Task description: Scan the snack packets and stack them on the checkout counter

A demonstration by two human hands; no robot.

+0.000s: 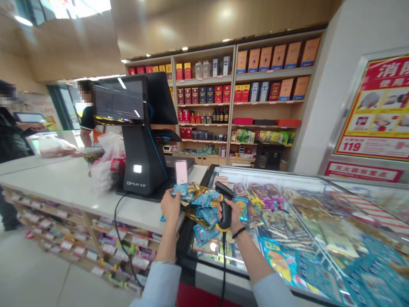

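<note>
In the head view, the left hand (170, 205) was pinching a small blue packet (180, 189) between thumb and fingers, just above the near edge of the white counter (143, 209). The right hand (234, 215) was curled around the grip of a scanner (225, 213), its cord (224, 260) hanging straight down below the palm; whether a finger pressed the trigger could not be told. Between the two hands lay a loose pile (209, 215) of blue and gold packets, by the black rim of the freezer (185, 244). To the right of the right hand, more packs showed in and about the freezer. Ahead and to the left of the left hand stood the terminal (137, 162), with a plastic bag (108, 170) beside it, farther from that hand. The packet looked light, soft and rather slick, with a film that would probably crease or slide under a loose pinch; an edge or corner seemed the best hold, leaving its face flat and the contents uncrushed. The scanner looked stiff and fairly light, easiest to steady by the middle of its grip, as the right hand had it, though its cord could tug a little.
</note>
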